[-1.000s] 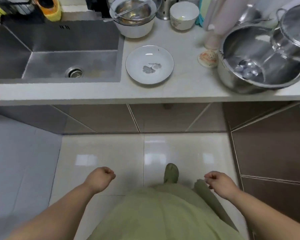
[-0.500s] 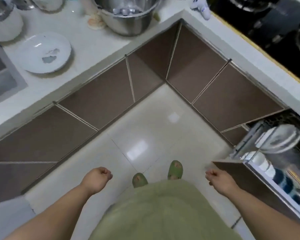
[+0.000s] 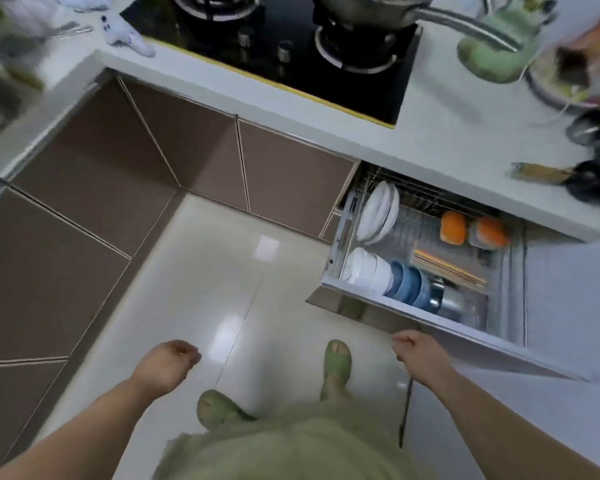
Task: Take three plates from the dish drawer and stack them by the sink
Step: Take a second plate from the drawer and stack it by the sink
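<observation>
The dish drawer (image 3: 406,306) stands pulled out under the counter at the right. White plates (image 3: 378,213) stand on edge in its back left rack. White bowls (image 3: 366,268) and blue bowls (image 3: 409,282) lie in its front row. My right hand (image 3: 418,351) hangs loosely curled and holds nothing, just in front of the drawer's front panel. My left hand (image 3: 168,365) hangs loosely curled and holds nothing, over the floor to the left. The sink and the plate beside it are out of view.
A black gas hob (image 3: 291,46) with a steel pan (image 3: 368,8) sits on the white counter (image 3: 447,133) above the drawer. Orange bowls (image 3: 471,230) and chopsticks (image 3: 447,268) lie in the drawer. Brown cabinet doors (image 3: 118,168) line the corner. My green slippers (image 3: 336,362) stand on the glossy floor.
My view has swung right, from the sink and the plate beside it to the hob and the open drawer. Both hands stay low and hold nothing; the drawer is now close to my right hand.
</observation>
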